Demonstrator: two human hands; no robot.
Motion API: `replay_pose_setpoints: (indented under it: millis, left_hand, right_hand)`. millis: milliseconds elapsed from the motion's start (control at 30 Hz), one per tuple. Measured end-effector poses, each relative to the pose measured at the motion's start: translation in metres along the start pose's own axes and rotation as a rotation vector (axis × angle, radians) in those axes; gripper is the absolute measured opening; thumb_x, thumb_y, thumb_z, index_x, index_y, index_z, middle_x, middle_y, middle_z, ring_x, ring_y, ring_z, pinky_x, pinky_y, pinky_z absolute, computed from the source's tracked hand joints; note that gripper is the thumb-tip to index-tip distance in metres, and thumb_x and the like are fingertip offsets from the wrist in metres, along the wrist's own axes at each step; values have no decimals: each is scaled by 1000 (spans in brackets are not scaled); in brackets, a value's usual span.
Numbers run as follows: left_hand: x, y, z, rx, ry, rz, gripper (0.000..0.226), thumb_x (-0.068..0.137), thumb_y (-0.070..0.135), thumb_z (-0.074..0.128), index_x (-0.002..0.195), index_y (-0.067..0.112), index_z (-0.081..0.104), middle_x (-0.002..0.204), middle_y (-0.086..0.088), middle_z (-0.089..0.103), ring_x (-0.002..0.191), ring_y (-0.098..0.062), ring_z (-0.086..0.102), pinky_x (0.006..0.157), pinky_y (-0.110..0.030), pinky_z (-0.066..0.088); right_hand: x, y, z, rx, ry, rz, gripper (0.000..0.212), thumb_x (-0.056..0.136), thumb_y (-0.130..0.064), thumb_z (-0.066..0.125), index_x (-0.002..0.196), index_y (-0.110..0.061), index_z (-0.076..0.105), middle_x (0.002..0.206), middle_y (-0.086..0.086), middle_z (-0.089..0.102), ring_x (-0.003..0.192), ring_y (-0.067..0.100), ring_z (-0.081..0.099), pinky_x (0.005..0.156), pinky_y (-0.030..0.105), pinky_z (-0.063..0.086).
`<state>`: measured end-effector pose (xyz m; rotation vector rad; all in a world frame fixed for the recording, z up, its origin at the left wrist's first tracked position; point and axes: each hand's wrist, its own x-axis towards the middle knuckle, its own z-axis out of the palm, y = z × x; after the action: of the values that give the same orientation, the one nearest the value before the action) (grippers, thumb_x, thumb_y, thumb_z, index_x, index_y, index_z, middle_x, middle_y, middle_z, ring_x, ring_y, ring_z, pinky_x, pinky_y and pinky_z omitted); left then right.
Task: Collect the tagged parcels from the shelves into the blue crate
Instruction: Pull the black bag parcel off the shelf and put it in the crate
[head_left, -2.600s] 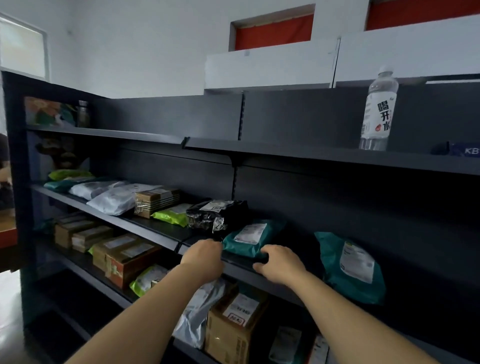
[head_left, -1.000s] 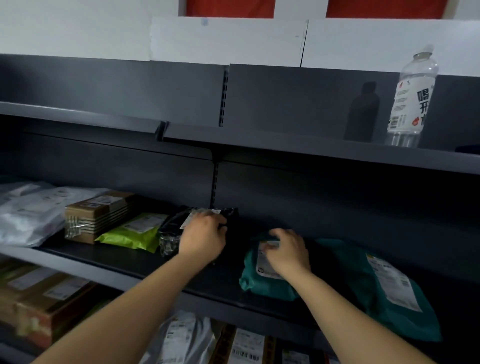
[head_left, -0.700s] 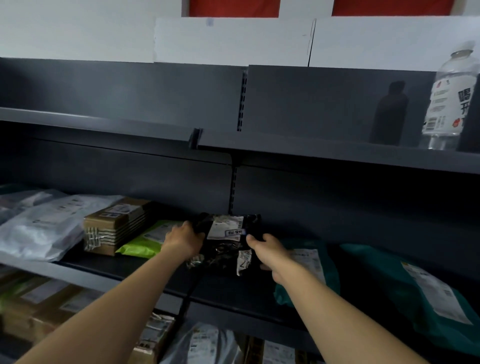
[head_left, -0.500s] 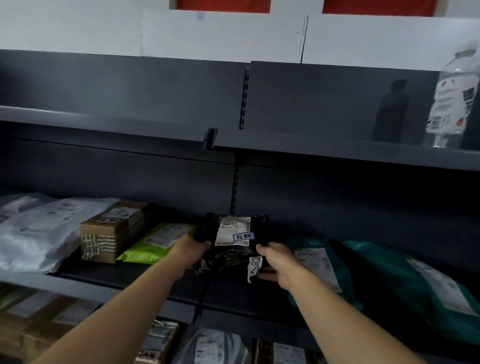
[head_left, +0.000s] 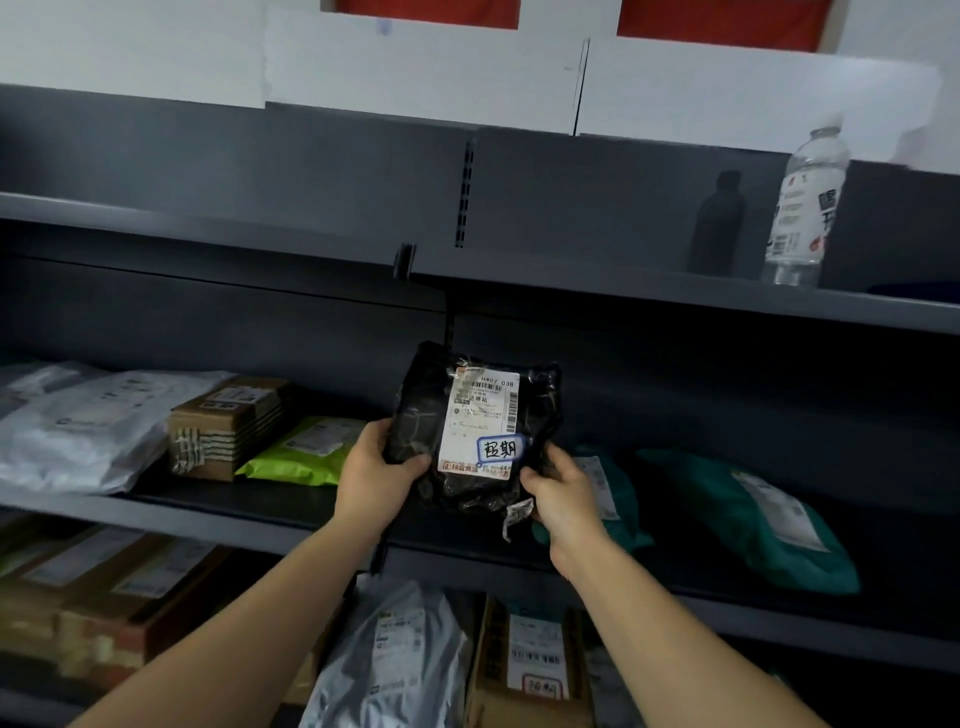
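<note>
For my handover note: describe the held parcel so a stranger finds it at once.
At the centre post of the dark grey shelving, left hand and right hand hold a black parcel. Unlike the lime parcel and brown box nearby, it is black with a blue-outlined tag.

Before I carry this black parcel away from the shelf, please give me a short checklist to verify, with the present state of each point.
1. The left hand grips the black parcel at its left edge: ok.
2. The right hand holds its lower right corner: ok.
3. The blue-framed tag on the label faces you: ok.
4. The loose white slip hanging under the parcel is secure: cannot tell.
5. The blue crate is in sight: not ok, out of view.
</note>
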<state>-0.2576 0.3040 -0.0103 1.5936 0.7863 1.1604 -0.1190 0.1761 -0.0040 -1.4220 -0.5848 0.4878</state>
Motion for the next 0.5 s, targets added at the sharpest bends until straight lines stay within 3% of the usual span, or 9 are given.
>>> replay_pose_setpoints:
  millis: [167, 333, 500]
  left_hand:
    - [-72, 14, 14, -49, 29, 25, 52, 80, 6, 74, 126, 15, 51, 117, 0, 65, 104, -17, 63, 91, -33, 50]
    - [-154, 27, 26, -33, 33, -10, 52, 81, 9, 74, 126, 18, 49, 119, -1, 64, 107, -20, 62, 89, -34, 51]
    - [-229, 39, 37, 18, 15, -41, 51, 83, 12, 73, 127, 16, 48, 116, 3, 62, 105, -17, 60, 89, -34, 50]
  right_hand:
    - [-58, -4, -44, -14, -9, -59, 49, 97, -5, 51, 140, -28, 47, 131, -4, 58, 111, 13, 56, 84, 23, 46]
    - [-119, 0, -94, -52, 1, -35, 51, 97, -10, 51, 143, -30, 41, 133, -5, 55, 114, 15, 55, 95, 33, 48]
    - [-179, 4, -139, -89, 58, -62, 43, 95, -7, 53, 132, -28, 44, 119, -4, 58, 94, 5, 57, 74, 21, 45]
